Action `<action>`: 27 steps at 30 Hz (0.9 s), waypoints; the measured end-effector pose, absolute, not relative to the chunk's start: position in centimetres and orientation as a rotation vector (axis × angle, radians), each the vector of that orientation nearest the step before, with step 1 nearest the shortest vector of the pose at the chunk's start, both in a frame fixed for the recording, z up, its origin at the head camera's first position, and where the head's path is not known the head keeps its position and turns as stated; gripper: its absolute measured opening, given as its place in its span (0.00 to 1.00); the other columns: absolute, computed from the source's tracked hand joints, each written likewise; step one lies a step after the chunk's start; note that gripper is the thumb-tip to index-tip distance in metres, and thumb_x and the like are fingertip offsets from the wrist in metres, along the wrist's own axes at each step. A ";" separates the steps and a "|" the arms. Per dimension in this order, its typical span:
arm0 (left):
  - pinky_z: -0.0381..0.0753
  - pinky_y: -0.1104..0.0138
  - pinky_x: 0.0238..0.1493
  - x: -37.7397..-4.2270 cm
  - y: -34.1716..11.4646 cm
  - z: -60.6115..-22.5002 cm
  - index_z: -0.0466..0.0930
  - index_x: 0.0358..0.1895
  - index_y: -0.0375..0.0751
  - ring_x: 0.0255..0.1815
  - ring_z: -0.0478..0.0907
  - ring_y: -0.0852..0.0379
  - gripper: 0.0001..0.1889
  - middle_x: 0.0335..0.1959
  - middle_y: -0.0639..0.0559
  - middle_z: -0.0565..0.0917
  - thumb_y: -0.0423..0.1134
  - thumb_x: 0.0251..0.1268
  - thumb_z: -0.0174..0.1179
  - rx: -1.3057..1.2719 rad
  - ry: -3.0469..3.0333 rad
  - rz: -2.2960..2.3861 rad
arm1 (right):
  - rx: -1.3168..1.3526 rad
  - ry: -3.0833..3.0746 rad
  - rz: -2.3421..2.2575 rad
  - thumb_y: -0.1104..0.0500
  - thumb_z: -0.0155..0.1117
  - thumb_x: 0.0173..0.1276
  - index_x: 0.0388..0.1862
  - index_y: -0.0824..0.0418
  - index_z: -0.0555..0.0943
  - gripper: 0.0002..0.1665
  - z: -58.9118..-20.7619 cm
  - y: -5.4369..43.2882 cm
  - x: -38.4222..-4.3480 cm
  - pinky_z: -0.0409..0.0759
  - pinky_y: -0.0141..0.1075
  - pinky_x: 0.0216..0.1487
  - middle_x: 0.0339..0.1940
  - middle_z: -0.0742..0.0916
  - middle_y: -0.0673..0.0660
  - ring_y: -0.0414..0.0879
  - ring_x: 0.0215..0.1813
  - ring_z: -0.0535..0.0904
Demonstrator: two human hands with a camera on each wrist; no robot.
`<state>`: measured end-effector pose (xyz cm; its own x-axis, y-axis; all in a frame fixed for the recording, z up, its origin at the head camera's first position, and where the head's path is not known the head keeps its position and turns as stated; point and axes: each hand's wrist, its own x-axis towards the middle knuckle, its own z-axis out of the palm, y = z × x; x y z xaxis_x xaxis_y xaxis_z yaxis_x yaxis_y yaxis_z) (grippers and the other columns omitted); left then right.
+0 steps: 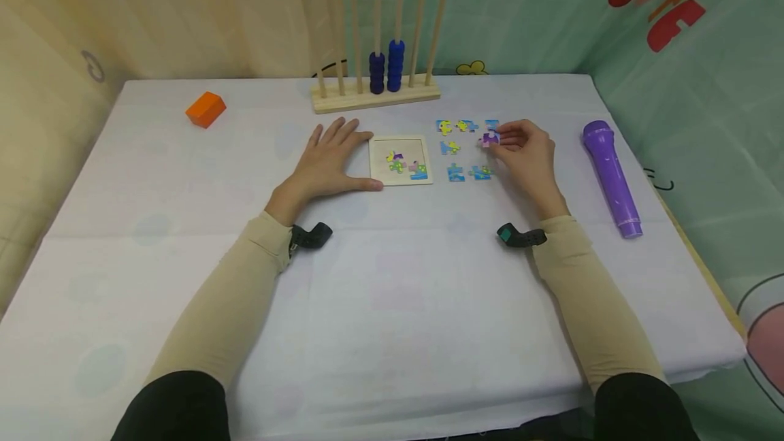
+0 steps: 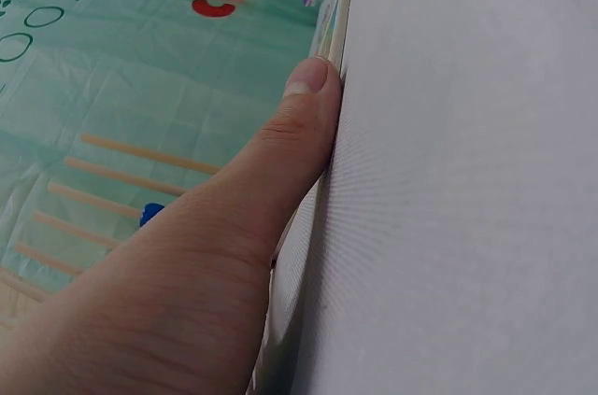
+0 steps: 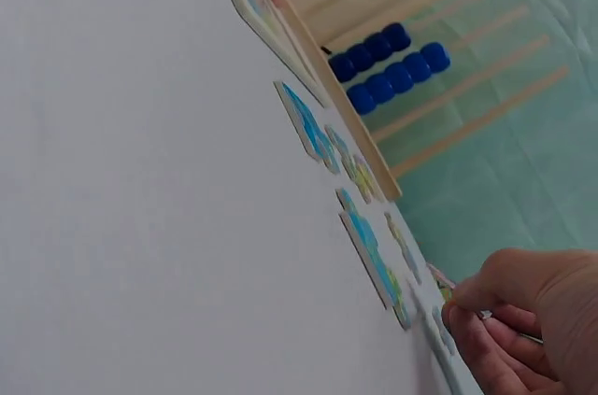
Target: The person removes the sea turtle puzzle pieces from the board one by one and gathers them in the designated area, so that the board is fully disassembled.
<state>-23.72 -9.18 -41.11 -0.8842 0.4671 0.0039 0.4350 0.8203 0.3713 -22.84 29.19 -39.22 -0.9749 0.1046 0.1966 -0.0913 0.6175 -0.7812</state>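
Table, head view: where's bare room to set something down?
Two broad patches on the table: front middle, between left sleeve and right sleeve; left side, bounded by orange block, left sleeve and the table's left edge. Narrower strip between right hand and purple object. Crowded: back centre, with left hand, puzzle tray, loose pieces, right hand, peg stand behind.

- Puzzle tray (image 1: 413, 147) lies on the table (image 1: 392, 332), between the left hand (image 1: 331, 163) and the loose pieces (image 1: 456, 173).
- Further pieces (image 1: 397, 166) lie inside the tray.
- Bead rack (image 1: 380, 97) stands behind the tray.
- Block (image 1: 205, 109) lies left of the rack.
- Flashlight (image 1: 612, 179) lies right of the right hand (image 1: 529, 155).
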 end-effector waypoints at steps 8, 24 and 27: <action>0.26 0.42 0.86 -23.6 -9.4 -41.2 0.56 0.85 0.56 0.90 0.33 0.45 0.59 0.89 0.48 0.45 0.80 0.52 0.66 0.710 2.907 0.568 | -0.047 -2.635 1.130 0.65 0.69 0.67 0.55 0.67 0.84 0.18 -40.1 30.8 -23.1 0.77 0.19 0.44 0.48 0.88 0.65 0.39 0.43 0.81; 0.26 0.43 0.86 -23.5 -9.1 -41.0 0.56 0.85 0.56 0.90 0.33 0.45 0.59 0.89 0.48 0.45 0.79 0.53 0.66 0.721 2.906 0.563 | 0.016 -2.653 1.024 0.66 0.63 0.66 0.54 0.64 0.87 0.18 -39.7 30.9 -22.9 0.73 0.21 0.43 0.46 0.89 0.64 0.45 0.44 0.80; 0.26 0.43 0.86 -23.6 -9.1 -40.9 0.57 0.85 0.56 0.90 0.33 0.44 0.59 0.89 0.48 0.46 0.79 0.53 0.66 0.723 2.910 0.569 | 0.034 -2.646 1.037 0.67 0.62 0.67 0.54 0.65 0.87 0.18 -39.6 30.2 -23.1 0.73 0.21 0.44 0.48 0.90 0.63 0.49 0.47 0.81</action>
<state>-23.55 -9.12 -40.94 -0.8838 0.4678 0.0025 0.4343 0.8185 0.3762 -23.07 30.19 -39.55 -0.9552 0.0858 0.2833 -0.1295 0.7393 -0.6608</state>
